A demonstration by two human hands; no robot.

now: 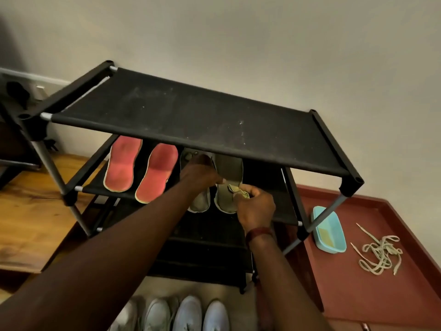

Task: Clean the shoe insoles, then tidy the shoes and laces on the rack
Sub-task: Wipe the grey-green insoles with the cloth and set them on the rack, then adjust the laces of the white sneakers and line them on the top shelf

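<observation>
In the head view, on the second shelf of the black fabric-and-metal shoe rack point(191, 115), beside two red foam insoles point(155, 173), the left hand point(200, 174) lies over one of two grey-green insoles point(229, 170), though I cannot tell how its fingers are set, while the right hand point(256, 206) has its fingers point(250, 191) pinched on a small pale yellow-green bundle point(241, 193) at the other's heel.

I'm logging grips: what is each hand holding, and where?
The right hand grips a bunched lace round its middle. The left hand touches the edge of a grey insole; whether it grips cannot be told.
</observation>
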